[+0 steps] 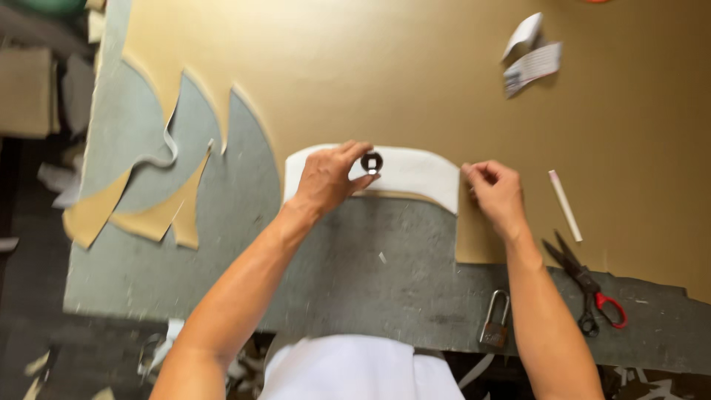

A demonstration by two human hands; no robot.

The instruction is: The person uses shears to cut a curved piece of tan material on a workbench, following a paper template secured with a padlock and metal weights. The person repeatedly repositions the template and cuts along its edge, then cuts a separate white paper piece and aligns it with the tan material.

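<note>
A curved white pattern piece (415,172) lies on a large tan sheet of material (385,67). My left hand (329,178) rests on the white piece and pinches a small round metal weight (372,162) that sits on it. My right hand (495,194) is at the white piece's right end, fingers closed together at its corner; whether they hold something thin I cannot tell.
A grey work board (355,274) lies under the sheet, with tan offcuts (159,215) at the left. Red-handled scissors (589,285), a white marking stick (565,205), a padlock (495,321) and folded papers (529,55) are on the right.
</note>
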